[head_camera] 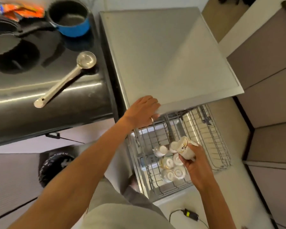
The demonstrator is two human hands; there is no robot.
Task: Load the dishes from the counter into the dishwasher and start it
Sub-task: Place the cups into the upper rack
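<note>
My right hand [196,164] curls around a white cup [186,149], held tilted just above the other white cups [173,171] standing in the pulled-out wire rack [221,146]. My left hand [142,111] hooks its fingers over the near edge of the steel counter [163,55].

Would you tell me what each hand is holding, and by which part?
The right hand grips a white cup by its side, above the rack. The left hand holds the steel top by its front edge.
</note>
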